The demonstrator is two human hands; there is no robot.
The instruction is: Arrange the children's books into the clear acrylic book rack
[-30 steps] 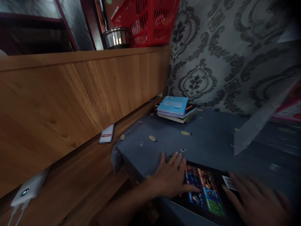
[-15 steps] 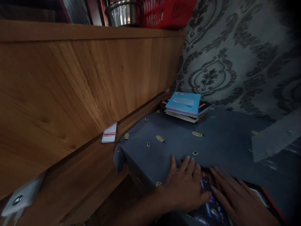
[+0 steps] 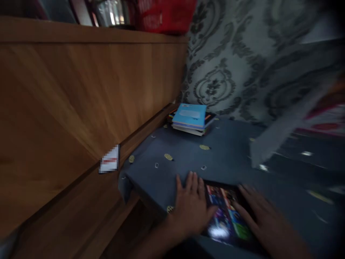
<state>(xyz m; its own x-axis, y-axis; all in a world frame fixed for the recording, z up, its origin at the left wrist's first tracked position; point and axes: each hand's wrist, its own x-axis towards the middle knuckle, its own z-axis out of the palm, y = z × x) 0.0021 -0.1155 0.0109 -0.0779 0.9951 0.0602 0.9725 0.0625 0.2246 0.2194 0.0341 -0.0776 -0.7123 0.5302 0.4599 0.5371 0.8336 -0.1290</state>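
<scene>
A flat book-like item with a glossy, dark, colourful cover (image 3: 225, 212) lies on the blue-grey cloth between my hands. My left hand (image 3: 191, 205) rests along its left edge, fingers stretched and spread, thumb over the cover. On the other side, my right hand (image 3: 258, 212) lies along the right edge with its fingers extended, somewhat blurred. Both hands touch the item without wrapping round it. Glare whitens the lower part of its cover. Whether anything lies beneath it, I cannot tell.
A stack of books with a light-blue one on top (image 3: 190, 117) sits at the table's back corner. A wooden panel (image 3: 94, 97) runs along the left. A red basket (image 3: 167, 16) stands on its ledge. Blurred clear plastic (image 3: 285, 133) is at the right.
The view has swung right, so everything appears further left. My hands are now further apart, showing more of the colourful cover. The orange-edged item under my right hand is no longer visible.
</scene>
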